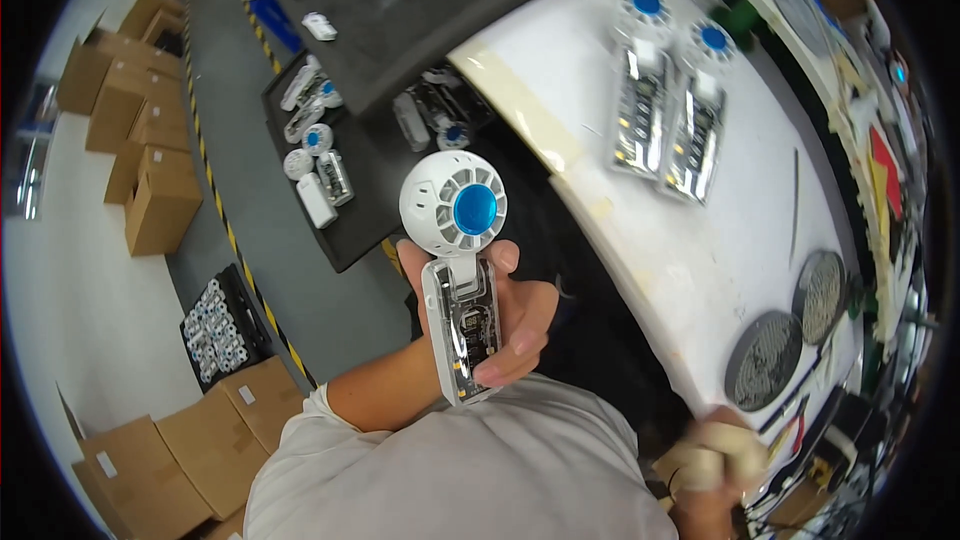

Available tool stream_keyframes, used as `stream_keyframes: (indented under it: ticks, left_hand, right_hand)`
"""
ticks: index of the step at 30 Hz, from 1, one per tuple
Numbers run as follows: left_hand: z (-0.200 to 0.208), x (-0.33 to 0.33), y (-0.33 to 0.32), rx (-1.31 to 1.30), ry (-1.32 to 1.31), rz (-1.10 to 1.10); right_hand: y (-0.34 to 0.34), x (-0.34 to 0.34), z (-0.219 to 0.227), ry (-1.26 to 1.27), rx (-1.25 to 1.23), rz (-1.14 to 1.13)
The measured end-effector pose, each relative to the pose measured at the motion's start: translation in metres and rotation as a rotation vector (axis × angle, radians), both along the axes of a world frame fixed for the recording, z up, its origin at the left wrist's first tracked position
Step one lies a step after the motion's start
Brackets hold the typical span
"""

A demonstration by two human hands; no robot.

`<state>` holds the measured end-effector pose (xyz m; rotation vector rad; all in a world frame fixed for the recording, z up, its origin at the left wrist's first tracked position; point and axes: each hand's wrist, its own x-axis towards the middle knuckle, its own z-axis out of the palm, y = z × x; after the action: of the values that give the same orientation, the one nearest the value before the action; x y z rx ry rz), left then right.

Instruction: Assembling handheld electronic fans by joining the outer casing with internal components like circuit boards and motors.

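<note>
While my left hand (pixel 524 312) is wrapped around the clear handle (pixel 468 330) of a white round-headed device (pixel 461 268), its blue disc (pixel 475 209) faces up, left of the white table (pixel 640 250) and apart from it. My right hand (pixel 712 455) is a blur at the table's near end; I cannot tell whether it grips anything. Two similar devices (pixel 641 105) lie far right on the table, and a black tray (pixel 365 230) holds others far left.

Blurred right fingers (pixel 742 452), grip unclear.
</note>
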<state>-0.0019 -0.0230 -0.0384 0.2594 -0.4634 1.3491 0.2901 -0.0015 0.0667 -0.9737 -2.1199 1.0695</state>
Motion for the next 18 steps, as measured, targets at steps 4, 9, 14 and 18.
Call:
stream_keyframes:
  ticks: [4, 9, 14, 18]
  left_hand:
    - [-0.007, 0.034, 0.018, 0.008, 0.067, -0.022]
    - [-0.025, 0.051, -0.005, 0.001, 1.005, 0.433]
    - [-0.014, 0.040, -0.021, 0.345, 1.712, 1.013]
    - [-0.056, -0.022, -0.070, 0.096, 2.263, 1.364]
  right_hand:
    - [-0.006, -0.052, -0.040, 0.120, -0.459, 0.242]
    - [-0.012, -0.087, -0.060, 0.213, -0.701, 0.146]
    - [-0.018, -0.070, -0.071, 0.186, -0.789, 0.182]
    - [-0.024, -0.044, -0.081, 0.127, -0.863, 0.186]
